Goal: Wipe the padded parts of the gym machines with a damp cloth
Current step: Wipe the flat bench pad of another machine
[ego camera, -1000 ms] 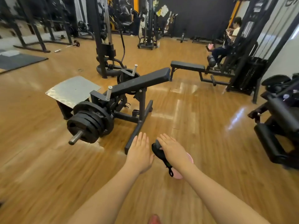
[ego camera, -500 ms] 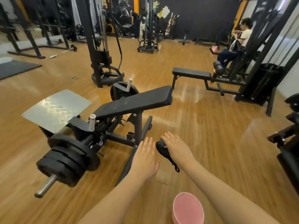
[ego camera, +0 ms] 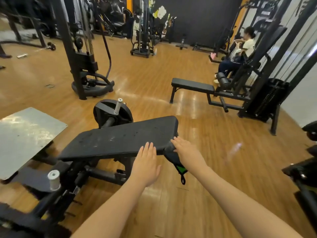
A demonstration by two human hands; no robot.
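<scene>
A black padded bench pad (ego camera: 120, 138) of a plate-loaded machine slopes up to the right in front of me, with light marks on its surface. My left hand (ego camera: 145, 162) is flat with straight fingers, its fingertips at the pad's near edge. My right hand (ego camera: 187, 153) holds a dark cloth (ego camera: 175, 160) against the pad's near right corner; the cloth hangs below the hand with a green tag and a loop.
A steel footplate (ego camera: 25, 138) and black weight plates (ego camera: 113, 112) belong to the same machine on the left. A flat black bench (ego camera: 192, 85) stands beyond, by a cable machine where a person (ego camera: 240, 52) sits. Another black machine (ego camera: 305, 177) crowds the right edge.
I have come closer to the bench pad. Both hands rose from over the floor to the pad's near edge, the cloth with the right hand. The pink container has left the view.
</scene>
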